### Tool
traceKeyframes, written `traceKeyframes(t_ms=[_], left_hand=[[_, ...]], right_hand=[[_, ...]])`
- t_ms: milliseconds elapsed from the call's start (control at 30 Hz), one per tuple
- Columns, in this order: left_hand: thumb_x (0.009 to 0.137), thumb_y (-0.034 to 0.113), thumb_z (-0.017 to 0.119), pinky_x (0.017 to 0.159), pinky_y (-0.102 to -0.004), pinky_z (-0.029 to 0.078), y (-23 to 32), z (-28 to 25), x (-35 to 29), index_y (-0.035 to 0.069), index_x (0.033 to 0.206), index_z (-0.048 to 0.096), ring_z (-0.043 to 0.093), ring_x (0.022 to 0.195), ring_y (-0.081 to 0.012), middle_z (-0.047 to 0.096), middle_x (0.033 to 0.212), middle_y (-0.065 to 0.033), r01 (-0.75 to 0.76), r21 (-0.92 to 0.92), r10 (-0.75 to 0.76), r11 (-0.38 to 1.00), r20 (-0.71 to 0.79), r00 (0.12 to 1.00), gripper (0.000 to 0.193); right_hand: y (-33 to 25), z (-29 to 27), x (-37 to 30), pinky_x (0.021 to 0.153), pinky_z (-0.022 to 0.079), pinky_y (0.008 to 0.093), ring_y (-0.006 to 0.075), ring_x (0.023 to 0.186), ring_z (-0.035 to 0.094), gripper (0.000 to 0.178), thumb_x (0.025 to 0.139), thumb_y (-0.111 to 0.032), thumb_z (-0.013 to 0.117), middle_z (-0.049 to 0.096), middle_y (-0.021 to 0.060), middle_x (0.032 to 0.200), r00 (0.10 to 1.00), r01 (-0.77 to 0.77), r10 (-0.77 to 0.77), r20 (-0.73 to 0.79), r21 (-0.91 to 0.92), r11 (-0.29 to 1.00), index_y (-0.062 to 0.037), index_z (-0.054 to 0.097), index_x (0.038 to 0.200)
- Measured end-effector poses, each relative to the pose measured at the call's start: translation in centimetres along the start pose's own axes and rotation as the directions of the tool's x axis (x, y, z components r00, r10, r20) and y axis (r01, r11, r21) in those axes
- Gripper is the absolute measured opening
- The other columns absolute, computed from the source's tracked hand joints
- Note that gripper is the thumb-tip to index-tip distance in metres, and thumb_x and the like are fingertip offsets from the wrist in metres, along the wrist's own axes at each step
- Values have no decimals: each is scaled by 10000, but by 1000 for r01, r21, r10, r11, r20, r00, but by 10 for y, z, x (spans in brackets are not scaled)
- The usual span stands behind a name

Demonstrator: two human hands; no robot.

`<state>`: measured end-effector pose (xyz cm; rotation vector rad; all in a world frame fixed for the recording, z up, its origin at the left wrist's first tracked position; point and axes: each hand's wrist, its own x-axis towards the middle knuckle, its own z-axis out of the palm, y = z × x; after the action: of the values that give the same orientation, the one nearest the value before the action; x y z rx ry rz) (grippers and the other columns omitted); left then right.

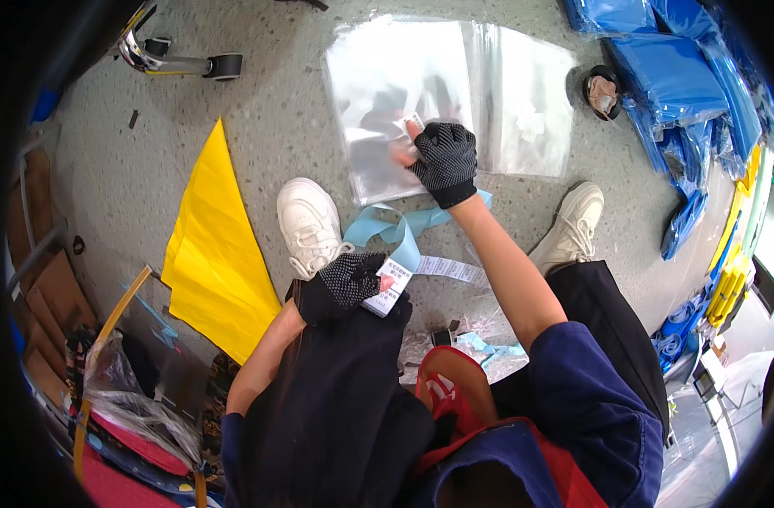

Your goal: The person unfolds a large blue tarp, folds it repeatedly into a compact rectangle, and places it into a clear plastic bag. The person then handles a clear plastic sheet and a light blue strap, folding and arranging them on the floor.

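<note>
1. Yellow sheet [209,262]: left of the bags [395,68] and closer to the person. Looks thin and floppy.
2. Left shoe [306,220]: just off the lower-left corner of the bags.
3. Left hand [340,284]: on the person's side of the bags, gloved with a bare thumb tip, pinching the labels [387,292]. Thumb's on top; can't see much of what's underneath.
4. Labels: printed white slips, below the bags. Imo light and bendy, easy to crease, so grab the edges and keep fingertips off any sticky side.
5. Pale blue strip [404,224]: loops between the labels and the bottom edge of the bags. Ribbon-like, probably twists easily.
6. Bags: clear and shiny, two batches spread flat. I'd guess featherweight, slick and clingy, so pick at a corner with bare fingertips rather than the middle.
7. Right hand [446,165]: over the bags, fingers curled in, thumb out at a small label [412,121] there. Can't tell if it's gripping or just pressing.
8. Right shoe [573,222]: off the lower-right corner of the bags.
9. Dish [603,91] and blue packs [671,80]: right of the bags, packs farther out.
</note>
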<state>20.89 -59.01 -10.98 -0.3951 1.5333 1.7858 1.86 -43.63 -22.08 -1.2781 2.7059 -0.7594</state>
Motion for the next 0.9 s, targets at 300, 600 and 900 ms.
traceKeyframes(t_ms=[300, 600, 900], left_hand=[[915, 251, 574, 725, -257, 471, 11, -1, 4, -17, 1115, 591, 609, 821, -128, 673, 881, -77, 123, -209, -112, 970, 64, 992, 335], [939, 241, 530, 745, -285, 528, 7, -2, 11, -35, 1124, 569, 660, 812, -182, 673, 952, -121, 45, -405, -97, 913, -109, 989, 334], [932, 233, 542, 803, -337, 527, -6, -6, 16, -38, 1209, 504, 638, 921, -233, 639, 1030, -151, -39, -341, -64, 939, -286, 956, 389]], right_hand=[[-30, 5, -27, 731, 432, 416, 317, 811, 563, 158, 793, -231, 654, 615, 81, 797, 983, -180, 181, -1, 102, 978, -80, 652, 837], [65, -30, -86, 437, 359, 245, 127, 483, 495, 103, 838, -140, 648, 555, 39, 616, -4, -327, 998, -59, 943, 54, -64, 580, 841], [-94, -63, -43, 607, 432, 230, 76, 663, 520, 260, 861, -123, 642, 555, 4, 703, 701, -566, 518, 490, 824, -14, -48, 486, 1055]])
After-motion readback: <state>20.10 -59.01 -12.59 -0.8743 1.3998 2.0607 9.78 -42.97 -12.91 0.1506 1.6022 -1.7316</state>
